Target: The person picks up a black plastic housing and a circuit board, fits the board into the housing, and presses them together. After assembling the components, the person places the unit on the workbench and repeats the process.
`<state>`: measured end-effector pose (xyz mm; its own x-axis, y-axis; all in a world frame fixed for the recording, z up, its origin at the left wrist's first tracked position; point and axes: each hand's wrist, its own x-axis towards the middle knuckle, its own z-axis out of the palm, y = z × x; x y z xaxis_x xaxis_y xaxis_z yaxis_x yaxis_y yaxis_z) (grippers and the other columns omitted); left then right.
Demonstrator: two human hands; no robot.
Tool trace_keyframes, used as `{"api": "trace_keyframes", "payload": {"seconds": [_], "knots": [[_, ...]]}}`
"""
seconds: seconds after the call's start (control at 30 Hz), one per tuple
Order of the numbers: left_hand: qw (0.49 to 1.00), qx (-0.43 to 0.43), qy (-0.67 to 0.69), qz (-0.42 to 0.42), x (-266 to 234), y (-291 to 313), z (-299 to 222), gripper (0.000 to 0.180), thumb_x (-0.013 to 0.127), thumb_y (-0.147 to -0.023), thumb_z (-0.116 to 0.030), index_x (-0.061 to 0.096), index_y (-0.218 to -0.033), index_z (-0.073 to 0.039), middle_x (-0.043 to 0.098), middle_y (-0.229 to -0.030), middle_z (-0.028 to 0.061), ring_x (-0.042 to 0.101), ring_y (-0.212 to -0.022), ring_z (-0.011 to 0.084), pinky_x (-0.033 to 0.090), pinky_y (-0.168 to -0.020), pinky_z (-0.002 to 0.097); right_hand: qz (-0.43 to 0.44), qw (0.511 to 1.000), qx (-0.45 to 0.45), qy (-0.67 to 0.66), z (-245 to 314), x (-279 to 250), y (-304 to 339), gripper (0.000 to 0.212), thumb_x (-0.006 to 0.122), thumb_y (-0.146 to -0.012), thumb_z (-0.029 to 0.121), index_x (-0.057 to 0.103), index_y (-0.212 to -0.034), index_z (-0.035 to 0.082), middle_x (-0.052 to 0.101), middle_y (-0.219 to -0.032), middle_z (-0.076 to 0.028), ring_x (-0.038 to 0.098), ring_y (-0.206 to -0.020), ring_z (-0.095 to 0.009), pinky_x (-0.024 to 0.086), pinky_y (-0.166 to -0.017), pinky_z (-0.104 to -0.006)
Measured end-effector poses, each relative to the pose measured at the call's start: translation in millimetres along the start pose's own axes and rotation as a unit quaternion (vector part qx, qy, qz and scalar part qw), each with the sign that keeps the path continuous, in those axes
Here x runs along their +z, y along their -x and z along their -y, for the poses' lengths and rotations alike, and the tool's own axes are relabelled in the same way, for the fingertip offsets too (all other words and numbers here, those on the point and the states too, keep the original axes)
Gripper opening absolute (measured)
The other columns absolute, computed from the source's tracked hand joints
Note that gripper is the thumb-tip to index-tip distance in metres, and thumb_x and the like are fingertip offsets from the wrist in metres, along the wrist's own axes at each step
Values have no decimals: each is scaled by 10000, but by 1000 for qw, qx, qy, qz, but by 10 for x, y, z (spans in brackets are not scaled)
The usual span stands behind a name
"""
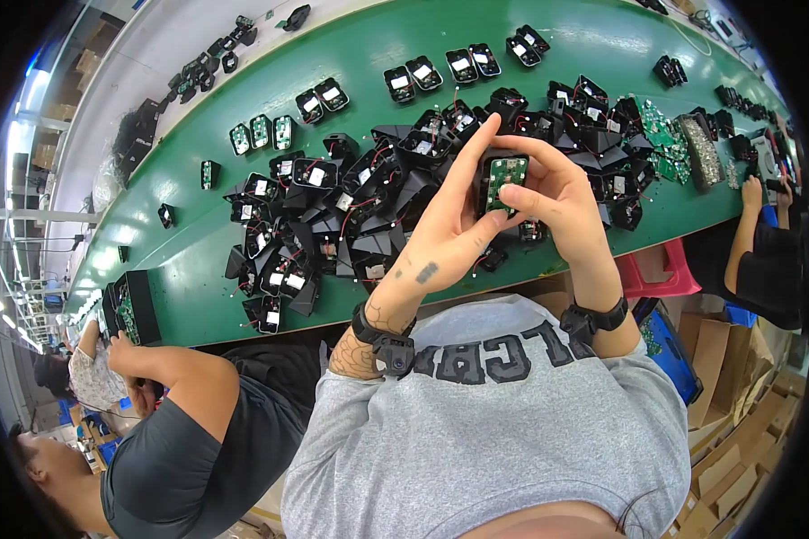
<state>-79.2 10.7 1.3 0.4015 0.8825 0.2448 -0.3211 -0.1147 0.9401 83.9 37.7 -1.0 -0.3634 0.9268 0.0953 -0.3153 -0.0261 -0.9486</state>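
Both hands: left hand (440, 238), right hand (557, 202) clasp black housing (503, 180); heap of housings (360, 211) crowds green table (198, 269) beyond.

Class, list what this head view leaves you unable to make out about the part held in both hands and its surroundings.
- Black housing: its sides and back are covered by the left hand and right hand.
- Green circuit board: its components are too small to tell.
- Co-worker's hand: what it touches is blurred at the rim.
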Motion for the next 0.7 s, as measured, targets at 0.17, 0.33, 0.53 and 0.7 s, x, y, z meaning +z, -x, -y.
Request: {"api": "trace_keyframes", "payload": {"seconds": [0.17,0.33,0.53,0.7], "knots": [[998,-28,38,46,5,48,-67,778,460,-865,125,73,-1504,-94,226,-1476,105,368,-1296,243,423,-1027,411,17,1000,20,-17,-21,-56,41,471,741,-763,82,556,-1192,23,634,-1058,-74,608,-945,-136,491,-841,-279],[997,-39,39,54,-23,70,-39,778,471,-876,92,68,-1507,-118,210,-1486,96,343,-1318,253,428,-1019,446,13,999,39,-2,-9,-73,46,469,733,-761,66,550,-1189,12,632,-1038,-70,609,-927,-132,491,-826,-269],[991,-62,113,39,24,76,-46,759,484,-888,45,87,-1507,-145,227,-1475,82,354,-1310,255,445,-1000,474,22,998,42,41,7,-62,23,451,716,-777,49,538,-1188,-9,629,-1019,-67,609,-883,-112,507,-772,-250],[996,-74,39,9,68,56,-46,744,459,-868,93,140,-1497,-142,252,-1463,79,368,-1301,248,468,-986,455,17,999,48,9,29,-17,26,434,703,-781,16,536,-1182,-9,633,-1016,-74,610,-888,-105,505,-770,-243]]}}
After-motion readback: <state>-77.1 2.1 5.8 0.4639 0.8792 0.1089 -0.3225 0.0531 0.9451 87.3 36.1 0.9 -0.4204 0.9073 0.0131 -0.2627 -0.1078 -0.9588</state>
